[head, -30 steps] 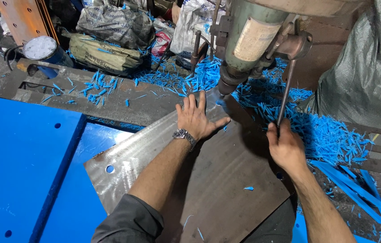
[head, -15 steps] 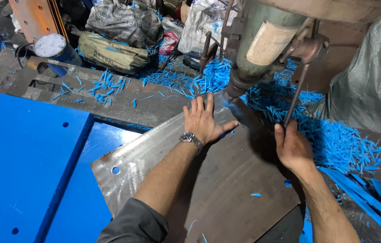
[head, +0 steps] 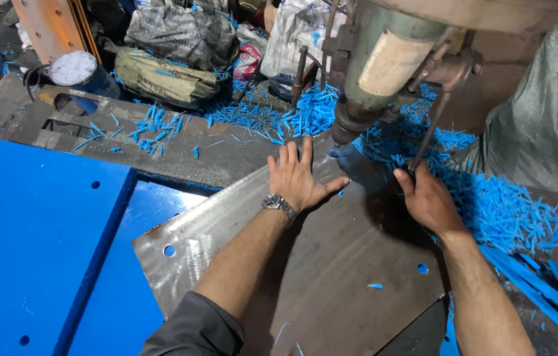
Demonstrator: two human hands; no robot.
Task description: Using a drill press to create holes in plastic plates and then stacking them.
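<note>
You work at a dark steel workbench [head: 226,155] in a crowded workshop. A large grey metal plate [head: 331,264] lies flat on it, with one corner under the drill press [head: 384,66]. The plate has one round hole near its left corner and one near its right edge.

Your left hand [head: 302,178] lies flat on the plate near its far edge, fingers spread wide and holding nothing, only pressing down. You wear a wristwatch [head: 279,203] on this wrist. Your right hand [head: 427,198] is just beside the spindle, and its fingers are closed around the lower end of the thin feed lever [head: 430,132] that hangs down from the machine.

At the far edge of the bench some grey and olive sacks [head: 173,39] lie in a heap, and beside them a small red and white packet [head: 249,59]. A round white dial [head: 73,68] stands to their left, near an orange metal frame [head: 51,23].

Blue plastic shavings [head: 496,204] cover the bench around the machine and to its right. Thick blue plastic sheets [head: 28,237] with small holes lie at the left, partly under the plate. A grey woven cover [head: 549,112] hangs at the right.
</note>
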